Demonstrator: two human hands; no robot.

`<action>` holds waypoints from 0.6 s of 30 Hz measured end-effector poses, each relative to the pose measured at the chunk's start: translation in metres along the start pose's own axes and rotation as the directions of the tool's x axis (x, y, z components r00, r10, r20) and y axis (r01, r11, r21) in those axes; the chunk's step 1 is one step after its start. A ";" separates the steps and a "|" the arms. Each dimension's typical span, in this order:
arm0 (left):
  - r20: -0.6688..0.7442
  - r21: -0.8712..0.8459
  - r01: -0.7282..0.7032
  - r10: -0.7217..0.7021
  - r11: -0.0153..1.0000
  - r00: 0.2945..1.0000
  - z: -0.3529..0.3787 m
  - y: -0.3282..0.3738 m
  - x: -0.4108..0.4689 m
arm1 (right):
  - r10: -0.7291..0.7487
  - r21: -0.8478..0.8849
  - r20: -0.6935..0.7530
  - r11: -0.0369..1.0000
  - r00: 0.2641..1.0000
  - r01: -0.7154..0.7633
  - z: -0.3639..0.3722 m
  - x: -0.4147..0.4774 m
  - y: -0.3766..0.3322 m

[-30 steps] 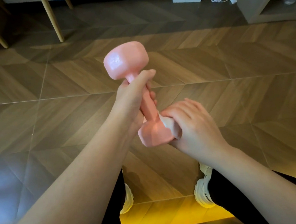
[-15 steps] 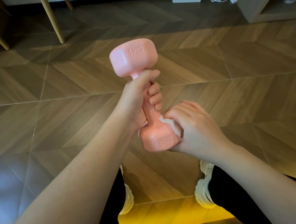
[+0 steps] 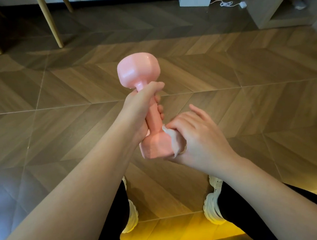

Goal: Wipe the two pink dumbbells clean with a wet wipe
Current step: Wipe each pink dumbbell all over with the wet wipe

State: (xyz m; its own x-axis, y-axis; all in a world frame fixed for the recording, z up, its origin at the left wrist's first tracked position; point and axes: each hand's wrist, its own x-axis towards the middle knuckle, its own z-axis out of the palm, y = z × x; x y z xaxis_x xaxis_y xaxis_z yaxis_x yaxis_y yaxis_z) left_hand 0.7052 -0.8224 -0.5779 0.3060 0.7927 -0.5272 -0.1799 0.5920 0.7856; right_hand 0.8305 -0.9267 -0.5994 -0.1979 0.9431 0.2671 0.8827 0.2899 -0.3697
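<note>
pink dumbbell is held in the air between the two hands, roughly upright and tilted a little, one head above the left fist and the other head below it, against the right palm. left hand is wrapped firmly round the handle, fingers curled to the far side. right hand sits just beside the lower head and presses the wet wipe against that head's right side; the wipe is bunched under the thumb and palm, while the fingers are loosely spread and partly lifted.

as a judgement, the work is somewhere in the first dumbbell: the lower head is being rubbed and the upper head looks glossy, but the pictures cannot confirm that it or the handle has been wiped. no second dumbbell is in view, so that one probably remains.

compared with half a second ago, the dumbbell has been twisted in the left fist: the "1kg" marking on the upper head and the embossed face of the lower head no longer show. the right fingers, then curled close over the lower head, have opened out.

below the hands lie the wooden floor and the person's pale shoes.
</note>
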 end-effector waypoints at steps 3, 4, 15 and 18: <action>-0.028 -0.016 0.029 -0.029 0.999 0.999 0.002 -0.003 -0.001 | 0.019 -0.028 0.140 0.999 0.990 -0.015 0.002 0.002 -0.003; -0.035 -0.032 0.032 -0.033 0.999 0.999 0.002 -0.003 0.000 | 0.011 -0.037 0.086 0.999 0.996 -0.008 0.002 0.001 -0.005; 0.106 -0.100 0.056 -0.046 0.993 0.993 0.007 0.008 -0.003 | 0.029 0.042 -0.037 0.999 0.999 -0.028 0.006 0.000 0.001; 0.122 -0.109 0.068 -0.055 0.992 0.991 0.006 0.009 -0.002 | 0.064 0.161 0.035 0.985 0.997 -0.069 0.005 0.003 0.001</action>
State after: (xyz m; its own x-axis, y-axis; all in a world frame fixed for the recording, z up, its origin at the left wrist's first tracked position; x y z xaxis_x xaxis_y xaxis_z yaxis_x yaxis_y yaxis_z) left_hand 0.7082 -0.8198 -0.5675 0.4274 0.7353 -0.5260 -0.2597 0.6572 0.7076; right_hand 0.8285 -0.9231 -0.6031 -0.1557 0.9648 0.2118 0.8140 0.2468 -0.5259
